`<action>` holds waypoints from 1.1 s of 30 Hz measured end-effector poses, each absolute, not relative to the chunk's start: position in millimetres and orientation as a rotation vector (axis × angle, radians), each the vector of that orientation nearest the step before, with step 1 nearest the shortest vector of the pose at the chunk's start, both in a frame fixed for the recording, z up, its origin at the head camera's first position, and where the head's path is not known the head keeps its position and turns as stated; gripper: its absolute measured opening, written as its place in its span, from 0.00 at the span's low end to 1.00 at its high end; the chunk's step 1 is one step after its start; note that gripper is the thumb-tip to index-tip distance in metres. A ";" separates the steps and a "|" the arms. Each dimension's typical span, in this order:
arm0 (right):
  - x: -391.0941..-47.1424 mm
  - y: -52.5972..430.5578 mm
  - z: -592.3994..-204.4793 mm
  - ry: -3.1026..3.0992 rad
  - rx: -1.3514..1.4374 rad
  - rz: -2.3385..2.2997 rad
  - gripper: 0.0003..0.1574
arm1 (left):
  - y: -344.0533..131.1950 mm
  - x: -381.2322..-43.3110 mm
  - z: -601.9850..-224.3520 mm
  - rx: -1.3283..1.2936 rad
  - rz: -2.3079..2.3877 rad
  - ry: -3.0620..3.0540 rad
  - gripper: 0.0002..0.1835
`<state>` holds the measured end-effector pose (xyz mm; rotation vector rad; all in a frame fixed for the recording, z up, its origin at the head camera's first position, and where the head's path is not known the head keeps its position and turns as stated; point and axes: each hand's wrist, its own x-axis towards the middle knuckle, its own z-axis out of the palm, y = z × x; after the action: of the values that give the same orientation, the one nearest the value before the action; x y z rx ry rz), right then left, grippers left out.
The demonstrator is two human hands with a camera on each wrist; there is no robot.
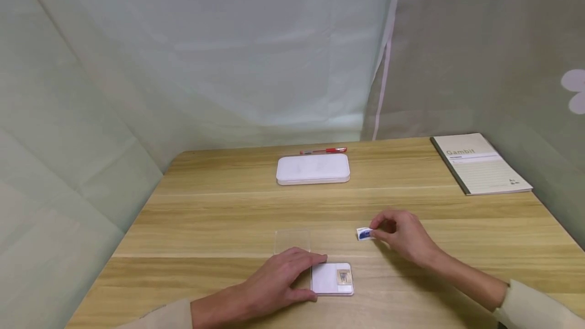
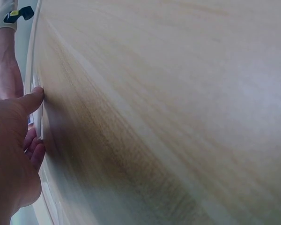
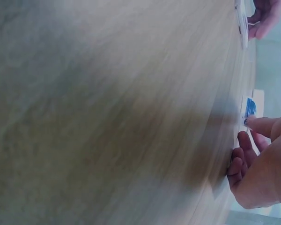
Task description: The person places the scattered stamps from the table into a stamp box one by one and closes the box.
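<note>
In the head view my right hand point(image 1: 408, 237) pinches a small blue-and-white stamp point(image 1: 364, 233) by its right edge, between thumb and forefinger. The stamp's free end points left, and the right wrist view shows its blue print point(image 3: 250, 108) beyond the thumb. My left hand point(image 1: 287, 275) steadies a flat white case point(image 1: 324, 278) with a clear rim, its thumb at the near edge and its forefinger at the far edge. A beige stamp-like piece point(image 1: 344, 276) with a dark picture lies in the case's right part. The left wrist view shows the case only edge-on.
Behind my left hand lies a thin clear square sheet point(image 1: 292, 240), partly covered by the fingers. Farther back are a white oblong box point(image 1: 313, 169) and a red pen point(image 1: 323, 151). A notebook point(image 1: 482, 164) lies at the wooden table's point(image 1: 205, 212) back right. Cloth hangs behind.
</note>
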<state>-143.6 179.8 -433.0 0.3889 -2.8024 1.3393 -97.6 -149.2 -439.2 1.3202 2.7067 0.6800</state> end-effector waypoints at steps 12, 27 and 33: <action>-141.9 178.6 -432.5 -2.749 0.415 1.457 0.09 | -149.3 -97.6 -439.0 1.320 0.672 2.710 0.37; -137.9 170.1 -422.5 -2.742 0.423 1.540 0.09 | -148.8 -97.6 -439.1 1.324 0.668 2.709 0.37; -134.3 165.6 -419.2 -2.739 0.437 1.532 0.08 | -149.1 -97.6 -437.9 1.328 0.668 2.704 0.37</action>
<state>-134.3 165.6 -419.2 0.4372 -2.7393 1.5320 -97.6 -149.1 -437.9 1.3278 2.7038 0.6681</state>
